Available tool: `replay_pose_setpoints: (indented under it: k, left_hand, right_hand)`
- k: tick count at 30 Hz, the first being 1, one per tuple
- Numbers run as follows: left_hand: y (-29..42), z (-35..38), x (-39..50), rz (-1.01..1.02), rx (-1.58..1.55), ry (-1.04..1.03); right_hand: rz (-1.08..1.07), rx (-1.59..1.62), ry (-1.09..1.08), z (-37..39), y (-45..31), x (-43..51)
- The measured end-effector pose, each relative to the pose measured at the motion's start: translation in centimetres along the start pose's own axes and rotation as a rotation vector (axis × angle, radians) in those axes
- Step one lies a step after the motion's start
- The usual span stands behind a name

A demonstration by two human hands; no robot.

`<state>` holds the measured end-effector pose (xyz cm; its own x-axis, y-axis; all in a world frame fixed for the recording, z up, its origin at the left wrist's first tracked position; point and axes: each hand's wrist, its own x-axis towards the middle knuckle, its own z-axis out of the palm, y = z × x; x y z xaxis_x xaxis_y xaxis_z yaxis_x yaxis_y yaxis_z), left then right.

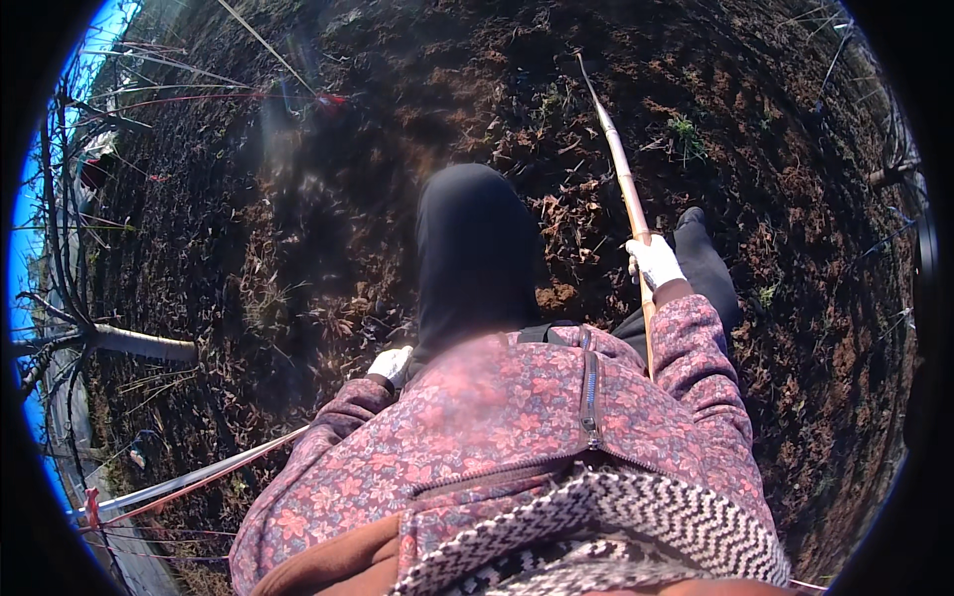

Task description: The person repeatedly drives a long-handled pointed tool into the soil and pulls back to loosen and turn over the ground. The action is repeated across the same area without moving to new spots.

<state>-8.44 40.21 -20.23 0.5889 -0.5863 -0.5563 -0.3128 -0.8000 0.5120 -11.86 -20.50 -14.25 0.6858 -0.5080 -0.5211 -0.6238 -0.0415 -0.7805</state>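
My right hand (pixel 654 261), in a white glove, is closed around a long bamboo pole (pixel 617 153). The pole reaches forward from beside my floral jacket, its thin far end over the dark soil (pixel 447 97). My left hand (pixel 392 365), also in a white glove, is beside my raised, dark-trousered knee (pixel 477 238). Its fingers are mostly hidden, and whether it holds anything does not show. Dry leaves (pixel 577 216) lie on the ground between the knee and the pole.
A bare tree with a pale trunk (pixel 145 343) stands at the left. White and red strings (pixel 201 468) run from the lower left towards my left sleeve. More strings (pixel 268 48) cross the upper left, near a red piece (pixel 330 102). Green weeds (pixel 684 138) grow right of the pole.
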Motion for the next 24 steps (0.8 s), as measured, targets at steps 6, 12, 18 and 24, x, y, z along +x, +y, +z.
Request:
replay_pose_setpoints:
  k: [6, 12, 18, 24]
  left_hand:
    - [1.9, 0.6, -0.4, 0.045, -0.134, -0.11]
    - [0.6, 1.2, -1.2, -0.031, -0.11, -0.224]
    - [-0.4, 1.4, -1.4, -0.068, -0.108, -0.272]
    - [-1.0, 1.0, -1.7, -0.085, -0.106, -0.269]
  right_hand:
    - [0.014, -0.004, 0.005, 0.0, 0.0, -0.1]
    - [0.009, -0.003, -0.009, 0.0, -1.0, -0.8]
    - [0.008, 0.021, 0.002, -0.1, -1.3, -1.3]
    - [0.024, -0.005, -0.001, 0.0, -1.9, -1.8]
